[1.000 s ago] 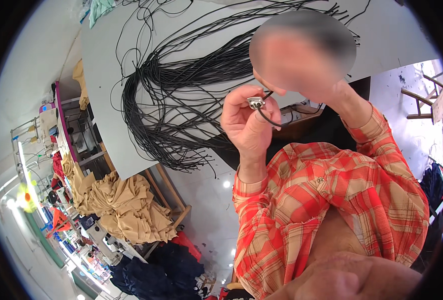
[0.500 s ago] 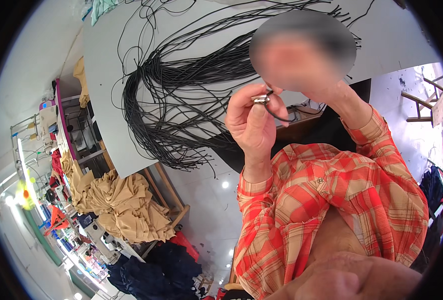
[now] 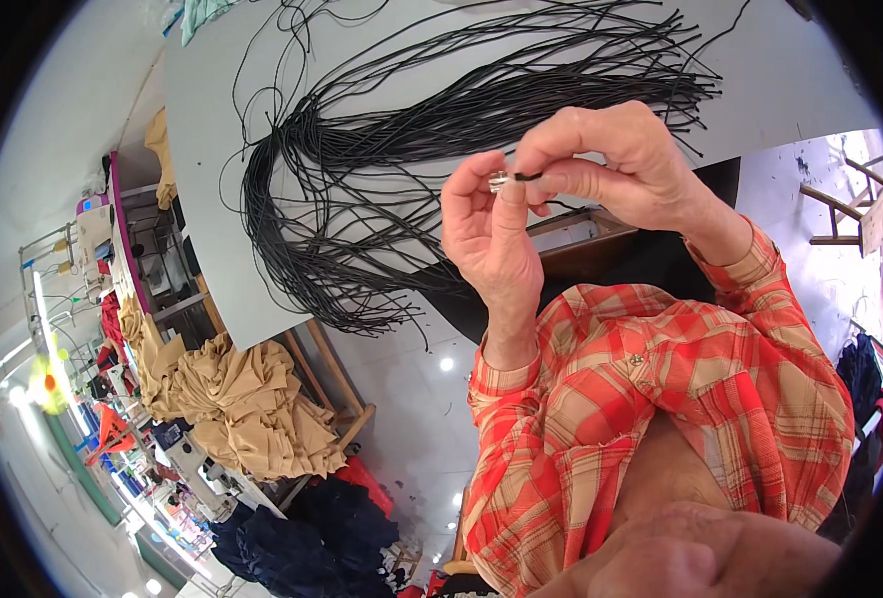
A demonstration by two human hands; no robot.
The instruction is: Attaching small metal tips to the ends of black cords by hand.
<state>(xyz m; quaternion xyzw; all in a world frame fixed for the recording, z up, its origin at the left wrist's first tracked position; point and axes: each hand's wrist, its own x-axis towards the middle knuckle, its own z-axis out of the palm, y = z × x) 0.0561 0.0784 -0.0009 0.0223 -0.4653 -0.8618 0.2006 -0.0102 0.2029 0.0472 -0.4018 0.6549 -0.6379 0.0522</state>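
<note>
My left hand point(image 3: 494, 234) is raised over the table's near side and pinches a small shiny silver metal piece point(image 3: 499, 182) between thumb and fingers. Close against it, my right hand point(image 3: 616, 167) grips a short black cord point(image 3: 528, 176) between thumb and forefinger. The cord's end meets the metal piece; whether it passes through cannot be made out. Beyond both hands, a large bundle of black cords point(image 3: 401, 130) lies spread on the pale grey table, gathered at its left and bent back toward me.
The pale grey tabletop point(image 3: 207, 189) extends behind the cords. Tan cloth point(image 3: 252, 409) is heaped at the lower left, above a dark blue cloth pile point(image 3: 302, 538). A wooden stool point(image 3: 875, 214) stands at the far right. Sewing equipment lines the left side.
My right hand has come down out of the blurred patch to the metal piece. My left hand has shifted slightly left. The cord loop that hung beside the left fingers no longer shows.
</note>
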